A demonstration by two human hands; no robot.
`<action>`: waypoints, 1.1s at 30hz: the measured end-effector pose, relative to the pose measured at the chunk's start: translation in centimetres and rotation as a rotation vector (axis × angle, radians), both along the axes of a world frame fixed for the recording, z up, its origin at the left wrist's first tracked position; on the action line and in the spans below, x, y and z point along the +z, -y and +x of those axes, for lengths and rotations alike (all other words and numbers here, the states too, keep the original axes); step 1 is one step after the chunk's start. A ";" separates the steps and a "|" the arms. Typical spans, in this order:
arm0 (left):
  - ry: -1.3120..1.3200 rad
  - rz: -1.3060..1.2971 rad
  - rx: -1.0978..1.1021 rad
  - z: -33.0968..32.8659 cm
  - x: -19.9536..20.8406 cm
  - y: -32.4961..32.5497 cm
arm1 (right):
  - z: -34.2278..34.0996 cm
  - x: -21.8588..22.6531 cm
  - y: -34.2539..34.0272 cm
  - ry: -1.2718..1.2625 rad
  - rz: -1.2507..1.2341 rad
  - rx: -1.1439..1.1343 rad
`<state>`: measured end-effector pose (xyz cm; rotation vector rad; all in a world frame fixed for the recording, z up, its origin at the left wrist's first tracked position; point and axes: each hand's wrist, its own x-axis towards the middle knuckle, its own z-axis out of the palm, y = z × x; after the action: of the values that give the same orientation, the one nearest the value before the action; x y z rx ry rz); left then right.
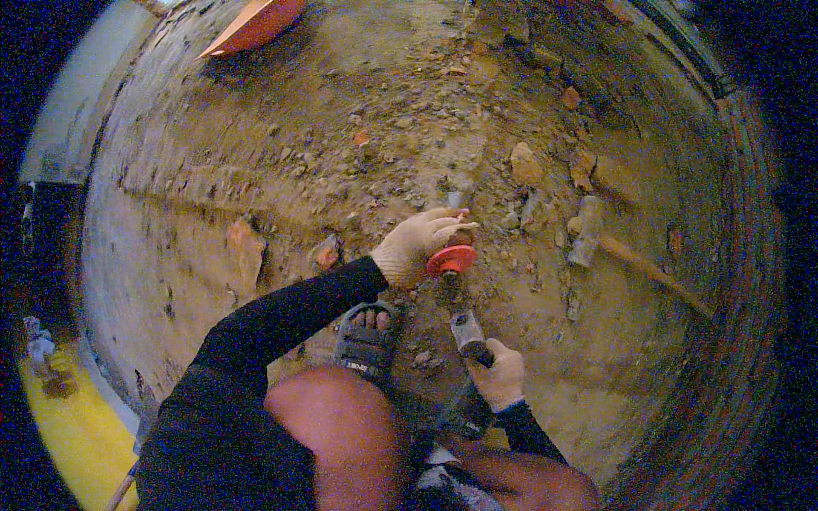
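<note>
A: Where's the chisel (452, 255)?

B: In the left hand (411, 247), over the dirt (545, 349); the fingers curve over the shaft beyond its red guard (439, 263), tips partly stretched; how tight the hold is, I can't tell.

A: And its long axis?

B: Roughly away from the body; the butt points back at the person, the far end past the fingers toward the rubble (409, 162).

A: The right hand (503, 375)?

B: Closed round a hammer (467, 330); its grey head is near the butt, on the body's side and a little right, apparently not touching; the left hand is the one on the chisel.

A: Round about?

B: A sandal (366, 342) just below the left wrist; a sledgehammer (585, 232) lying to the right; something orange (256, 27) farther off, top left.
</note>
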<state>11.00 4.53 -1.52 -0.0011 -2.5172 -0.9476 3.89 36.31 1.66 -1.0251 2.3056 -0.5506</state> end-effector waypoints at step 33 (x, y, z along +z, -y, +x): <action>0.191 0.174 0.035 -2.1 1.7 2.8 | -5.6 6.0 9.2 -0.182 -0.065 0.265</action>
<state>8.88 1.76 0.15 0.1950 -2.5868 -1.2005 -1.68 27.13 7.67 -1.4382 2.2665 -0.4422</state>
